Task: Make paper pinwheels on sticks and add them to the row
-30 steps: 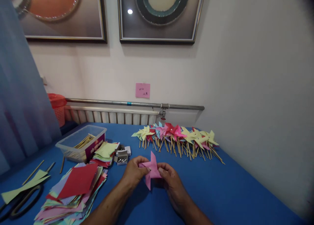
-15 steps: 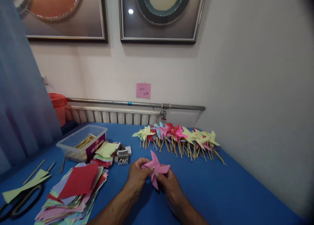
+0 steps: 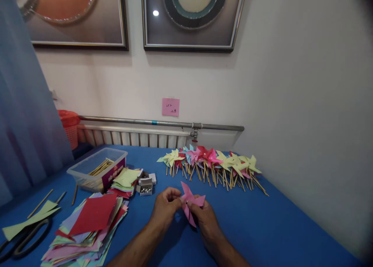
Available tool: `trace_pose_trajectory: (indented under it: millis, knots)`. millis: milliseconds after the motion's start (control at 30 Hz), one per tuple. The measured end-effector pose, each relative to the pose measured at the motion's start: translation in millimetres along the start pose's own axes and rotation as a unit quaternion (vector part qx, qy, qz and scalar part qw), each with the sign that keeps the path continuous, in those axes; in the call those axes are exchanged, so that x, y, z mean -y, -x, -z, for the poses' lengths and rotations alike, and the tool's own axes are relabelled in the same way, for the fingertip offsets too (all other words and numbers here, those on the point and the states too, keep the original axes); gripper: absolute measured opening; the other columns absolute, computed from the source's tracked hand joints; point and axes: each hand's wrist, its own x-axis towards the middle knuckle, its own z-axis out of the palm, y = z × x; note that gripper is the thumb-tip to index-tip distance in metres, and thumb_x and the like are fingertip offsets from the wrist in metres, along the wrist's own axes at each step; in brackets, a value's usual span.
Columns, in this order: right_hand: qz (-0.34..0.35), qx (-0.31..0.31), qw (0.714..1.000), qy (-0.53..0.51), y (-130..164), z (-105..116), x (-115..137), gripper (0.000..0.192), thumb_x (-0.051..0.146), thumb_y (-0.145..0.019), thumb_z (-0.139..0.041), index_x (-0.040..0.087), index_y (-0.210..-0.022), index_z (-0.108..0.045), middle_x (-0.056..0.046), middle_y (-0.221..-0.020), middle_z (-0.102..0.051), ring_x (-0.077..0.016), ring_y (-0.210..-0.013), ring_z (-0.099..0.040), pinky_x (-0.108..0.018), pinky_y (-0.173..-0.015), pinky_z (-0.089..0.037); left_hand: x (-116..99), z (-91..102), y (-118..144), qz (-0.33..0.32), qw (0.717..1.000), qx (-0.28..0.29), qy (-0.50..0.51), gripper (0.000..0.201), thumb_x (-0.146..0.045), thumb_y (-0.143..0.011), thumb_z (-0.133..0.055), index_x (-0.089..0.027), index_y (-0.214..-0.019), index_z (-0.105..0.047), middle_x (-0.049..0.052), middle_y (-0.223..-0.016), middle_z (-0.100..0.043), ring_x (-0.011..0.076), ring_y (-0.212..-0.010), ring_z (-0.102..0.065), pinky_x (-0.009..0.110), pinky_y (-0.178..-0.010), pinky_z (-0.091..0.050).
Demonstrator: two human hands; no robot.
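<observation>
Pink paper pinwheel (image 3: 191,198) pinched by right hand (image 3: 205,218), thumb beside its centre, probably to steady it; left hand (image 3: 165,206) curled at its left side, grip unclear; fastener box (image 3: 145,194) beyond left hand, presumably for easy reach.

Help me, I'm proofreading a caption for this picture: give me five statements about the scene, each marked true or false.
1. The right hand holds a pink pinwheel. True.
2. The left hand holds the scissors. False: the scissors lie on the blue table, and the left hand is at the pink pinwheel's edge.
3. Pinwheels on sticks lie beyond the pink pinwheel. True.
4. The top sheet of the large paper stack is green. False: it is red.
5. The clear plastic tub holds scrap paper. False: it holds thin sticks.
</observation>
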Motion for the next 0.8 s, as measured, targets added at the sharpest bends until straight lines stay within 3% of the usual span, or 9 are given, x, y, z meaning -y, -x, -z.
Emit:
trace_pose_trajectory:
  millis: [300, 533, 800]
  knots:
    - [-0.001, -0.010, 0.999, 0.030, 0.2, 3.7, 1.2, 0.030, 0.044, -0.068, -0.078, 0.019, -0.073, -0.061, 0.005, -0.058, -0.056, -0.0126, -0.053, -0.046, -0.025, -0.052, -0.035, 1.5, 4.6, -4.7, 0.017, 0.999, 0.029, -0.022, 0.020, -0.027, -0.051, -0.077, -0.014, -0.060, -0.065, 0.000, -0.052, -0.060, 0.0086, -0.048, -0.046, 0.022, -0.051, -0.031]
    - [-0.023, -0.045, 0.998, 0.025, -5.5, 4.6, 1.4, 0.036, 0.042, -0.062, -0.079, 0.014, -0.082, -0.069, 0.002, -0.062, -0.063, -0.0142, -0.056, -0.051, -0.026, -0.055, -0.040, 10.5, 1.9, -3.8, 0.037, 0.996, 0.067, -0.040, 0.019, -0.027, -0.052, -0.073, -0.017, -0.054, -0.057, -0.004, -0.044, -0.050, 0.0064, -0.042, -0.035, 0.022, -0.047, -0.022]
    - [-0.001, -0.031, 0.997, 0.068, -4.4, 2.8, 0.3, 0.034, 0.043, -0.062, -0.079, 0.014, -0.078, -0.070, -0.002, -0.069, -0.068, -0.0182, -0.063, -0.057, -0.028, -0.059, -0.044, 3.1, 0.6, -0.6, 0.043, 0.998, 0.039, -0.033, 0.021, -0.028, -0.049, -0.074, -0.016, -0.052, -0.057, -0.003, -0.045, -0.050, 0.0061, -0.044, -0.035, 0.022, -0.048, -0.021]
